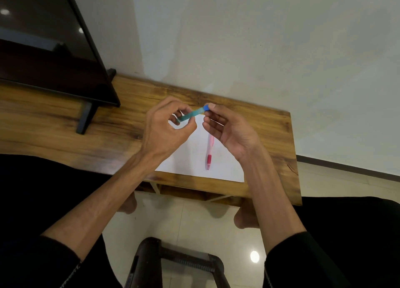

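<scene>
Two black sleeves (303, 261) cut off at bottom edge. Dark stool (149, 257) low centre, partly out of view. Bare feet (246, 220) half hidden under desk's (54, 125) near edge. White paper (190, 158) at near edge, corners covered by forearms. Red pen (209, 155) lies on it, tip toward near edge. Above paper, left hand (166, 125) curls fingers round teal pen barrel (191, 114), lower end buried in fingers. Right hand (229, 132) pinches blue cap (206, 108) at barrel's far end; whether cap is seated or loose, cannot tell. Dark screen (43, 39) at far left corner, cropped.
</scene>
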